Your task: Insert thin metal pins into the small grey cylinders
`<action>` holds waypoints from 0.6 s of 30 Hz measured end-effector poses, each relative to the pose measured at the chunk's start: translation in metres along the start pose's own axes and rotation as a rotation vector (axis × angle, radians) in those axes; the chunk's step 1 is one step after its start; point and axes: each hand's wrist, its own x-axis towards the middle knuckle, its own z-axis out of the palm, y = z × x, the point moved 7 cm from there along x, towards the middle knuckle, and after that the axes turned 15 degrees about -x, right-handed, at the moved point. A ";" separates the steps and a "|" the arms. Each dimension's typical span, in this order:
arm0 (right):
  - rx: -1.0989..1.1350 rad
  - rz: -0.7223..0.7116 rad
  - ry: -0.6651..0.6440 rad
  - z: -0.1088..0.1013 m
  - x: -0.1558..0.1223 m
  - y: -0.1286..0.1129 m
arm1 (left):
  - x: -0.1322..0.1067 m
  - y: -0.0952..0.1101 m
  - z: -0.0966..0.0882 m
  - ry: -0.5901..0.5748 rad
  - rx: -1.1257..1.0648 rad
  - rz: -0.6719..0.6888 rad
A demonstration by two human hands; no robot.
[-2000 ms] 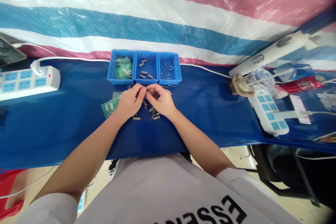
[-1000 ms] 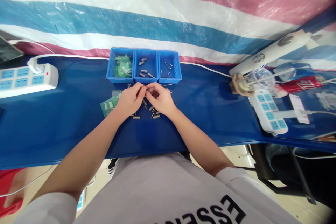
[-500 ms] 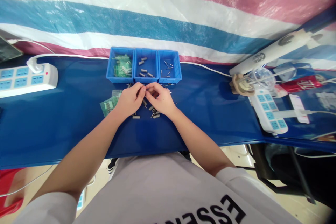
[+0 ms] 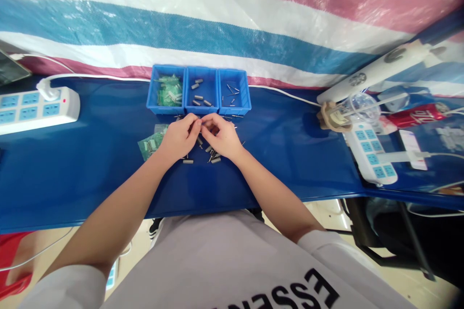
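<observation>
My left hand (image 4: 181, 136) and my right hand (image 4: 222, 138) meet fingertip to fingertip over the blue table, just in front of the bins. Both are closed in a pinch, and whatever lies between the fingertips is too small and covered to name. Under and between the hands lie several small metal cylinders (image 4: 215, 160) and thin pins, partly hidden by my right hand. One grey cylinder (image 4: 187, 161) rests below my left hand. Left of that hand lies a green-tinted plastic bag (image 4: 150, 146) with pale cylinders in it.
Three joined blue bins stand behind my hands: the left bin (image 4: 165, 109) holds green bags, the middle bin (image 4: 202, 110) cylinders, the right bin (image 4: 235, 110) thin pins. Power strips (image 4: 39, 111) lie at both sides. A cup (image 4: 335, 117), red can (image 4: 416, 117) and phone (image 4: 413, 149) are at right.
</observation>
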 end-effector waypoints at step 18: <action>0.004 -0.005 0.000 0.000 0.001 0.000 | 0.000 0.001 0.000 0.002 0.009 -0.001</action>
